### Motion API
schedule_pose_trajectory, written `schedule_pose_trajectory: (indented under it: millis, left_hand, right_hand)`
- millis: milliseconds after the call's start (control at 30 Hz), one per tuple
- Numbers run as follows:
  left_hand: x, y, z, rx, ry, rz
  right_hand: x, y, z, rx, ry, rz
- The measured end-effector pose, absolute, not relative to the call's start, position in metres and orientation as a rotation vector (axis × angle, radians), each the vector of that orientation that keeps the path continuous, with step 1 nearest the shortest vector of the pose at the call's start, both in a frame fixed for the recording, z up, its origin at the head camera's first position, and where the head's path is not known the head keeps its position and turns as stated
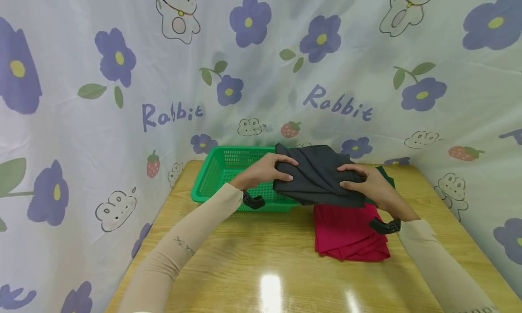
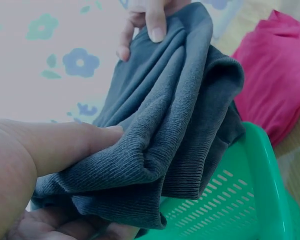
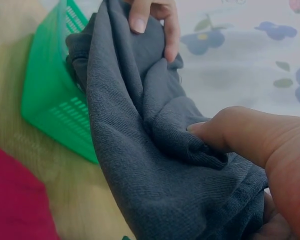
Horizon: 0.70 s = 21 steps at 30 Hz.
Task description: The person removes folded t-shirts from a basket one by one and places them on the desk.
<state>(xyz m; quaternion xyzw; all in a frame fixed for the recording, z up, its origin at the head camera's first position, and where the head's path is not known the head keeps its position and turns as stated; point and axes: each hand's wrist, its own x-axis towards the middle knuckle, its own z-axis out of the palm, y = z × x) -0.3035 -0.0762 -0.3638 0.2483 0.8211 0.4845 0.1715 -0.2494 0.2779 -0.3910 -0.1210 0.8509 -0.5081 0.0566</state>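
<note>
A folded dark grey garment [image 1: 316,175] is held up between both hands, partly over the right end of a green plastic basket [image 1: 234,161]. My left hand [image 1: 264,170] grips its left edge, thumb on the near face and fingers beneath, as the left wrist view shows. At the opposite edge my right hand [image 1: 373,184] pinches the cloth [image 3: 155,135] the same way. Below and to the right, a folded red-pink cloth [image 1: 346,233] lies on the table, apart from the hands.
A dark green cloth [image 1: 385,176] shows behind the right hand, mostly hidden. The wooden table [image 1: 228,258] reaches a patterned fabric curtain [image 1: 261,68] at the back and sides. The basket has perforated walls and stands near the back edge.
</note>
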Motion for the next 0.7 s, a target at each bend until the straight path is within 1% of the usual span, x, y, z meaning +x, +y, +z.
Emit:
schedule_pose_trajectory:
  millis: [433, 700]
  left_hand:
    - [-0.299, -0.046, -0.363, 0.776, 2.327, 1.358]
    - [-0.294, -0.024, -0.369, 0.786, 2.315, 1.354]
  right_hand:
    - [-0.235, 0.305, -0.390, -0.324, 2.641, -1.489]
    - [-0.223, 0.323, -0.394, -0.285, 2.637, -1.503]
